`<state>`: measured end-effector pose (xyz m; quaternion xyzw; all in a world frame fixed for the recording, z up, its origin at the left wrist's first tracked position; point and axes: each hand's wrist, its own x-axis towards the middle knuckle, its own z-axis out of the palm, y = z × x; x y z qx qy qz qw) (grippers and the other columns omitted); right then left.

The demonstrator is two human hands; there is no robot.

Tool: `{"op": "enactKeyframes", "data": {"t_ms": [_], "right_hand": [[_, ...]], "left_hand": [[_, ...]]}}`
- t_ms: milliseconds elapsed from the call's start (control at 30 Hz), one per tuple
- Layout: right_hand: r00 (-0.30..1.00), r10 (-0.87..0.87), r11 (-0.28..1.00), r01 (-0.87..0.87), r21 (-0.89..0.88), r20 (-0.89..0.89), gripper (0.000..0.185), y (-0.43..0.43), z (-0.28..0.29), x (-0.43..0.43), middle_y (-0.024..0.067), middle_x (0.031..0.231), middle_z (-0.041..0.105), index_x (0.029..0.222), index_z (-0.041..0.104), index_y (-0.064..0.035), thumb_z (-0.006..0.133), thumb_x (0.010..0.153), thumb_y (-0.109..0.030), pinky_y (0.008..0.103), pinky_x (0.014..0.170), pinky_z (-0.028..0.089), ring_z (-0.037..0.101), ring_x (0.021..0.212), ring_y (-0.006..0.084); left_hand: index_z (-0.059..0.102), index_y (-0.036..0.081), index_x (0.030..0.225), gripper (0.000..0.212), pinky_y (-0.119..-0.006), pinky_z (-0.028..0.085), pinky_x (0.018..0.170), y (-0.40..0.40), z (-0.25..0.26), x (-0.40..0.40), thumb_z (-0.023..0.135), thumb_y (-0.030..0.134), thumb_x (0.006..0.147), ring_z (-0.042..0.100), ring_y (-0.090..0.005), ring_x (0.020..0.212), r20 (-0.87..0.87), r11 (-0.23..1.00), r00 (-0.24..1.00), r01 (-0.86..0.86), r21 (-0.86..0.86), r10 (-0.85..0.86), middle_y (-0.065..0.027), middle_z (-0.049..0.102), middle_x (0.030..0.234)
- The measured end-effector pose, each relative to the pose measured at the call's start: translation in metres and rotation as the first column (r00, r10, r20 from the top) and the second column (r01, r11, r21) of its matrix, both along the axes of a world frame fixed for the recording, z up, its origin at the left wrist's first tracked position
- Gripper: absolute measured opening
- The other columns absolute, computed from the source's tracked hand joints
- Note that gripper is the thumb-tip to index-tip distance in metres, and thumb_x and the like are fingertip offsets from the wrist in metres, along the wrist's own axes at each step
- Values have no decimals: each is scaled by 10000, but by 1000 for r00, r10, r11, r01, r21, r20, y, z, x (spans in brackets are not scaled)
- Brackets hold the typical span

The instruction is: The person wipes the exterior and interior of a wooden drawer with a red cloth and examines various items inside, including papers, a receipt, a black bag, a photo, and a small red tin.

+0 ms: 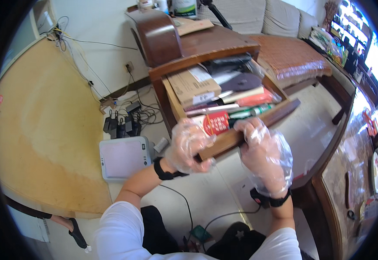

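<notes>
A wooden drawer (220, 144) is pulled out of a dark wooden side cabinet (215, 42). My left hand (192, 144), in a clear plastic glove, grips the left end of the drawer's front. Also gloved, my right hand (260, 146) has its fingers curled over the top of the same front, near its middle. Inside lie a cardboard box (192, 85), a red and white packet (215, 123) close to my left hand, a dark purple flat item (242, 82), a red plastic-wrapped item (255, 97) and green-and-white pens or tubes (252, 111). Some contents are blurred.
Black power adapters (120, 125) with tangled cables lie on the floor beside a grey-framed device (125, 159). A yellowish board (52, 130) stands at left, a glossy-topped table (341, 169) at right. Behind is a sofa (250, 16). Another person's foot (77, 232) shows at lower left.
</notes>
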<state>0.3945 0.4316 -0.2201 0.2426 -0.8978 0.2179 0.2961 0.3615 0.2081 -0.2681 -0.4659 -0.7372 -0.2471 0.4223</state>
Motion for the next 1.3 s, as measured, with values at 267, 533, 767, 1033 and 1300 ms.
{"op": "enactKeyframes", "data": {"t_ms": [267,533,767,1033,1300], "right_hand": [[997,-71,997,71,-5,43,480,-10,7,14,72,913,598,982,564,-123,543,573,128,404,646,480,610,828,313],[997,-77,996,78,-42,29,482,-15,15,10,73,925,605,965,577,-116,528,558,138,384,665,492,619,840,307],[988,-84,996,80,30,131,476,-2,12,18,56,946,599,999,566,-136,562,596,117,399,645,498,623,813,297],[991,99,994,-102,28,92,436,18,10,16,96,984,584,1137,539,-97,594,719,16,401,615,523,634,740,306],[985,13,838,-105,-535,-172,398,43,43,23,100,954,674,1003,663,-69,486,691,103,300,717,495,630,777,228]], "left_hand": [[679,73,919,452,-400,417,694,2,2,-3,677,386,593,548,-225,683,27,997,996,81,12,-82,-42,555,722],[666,86,948,470,-429,413,716,3,1,-2,642,420,618,525,-241,723,8,997,999,39,74,-39,-45,531,747],[660,96,984,500,-408,395,696,2,-2,0,640,427,609,523,-232,729,38,995,997,76,-68,-73,-36,517,770],[629,103,1032,469,-463,404,797,-23,15,4,594,470,742,561,-274,833,13,975,995,99,-197,-98,-61,603,903],[508,56,1270,560,-416,452,910,39,153,-61,642,354,815,535,-314,1116,-217,662,878,-467,-587,427,-139,572,1215]]}}
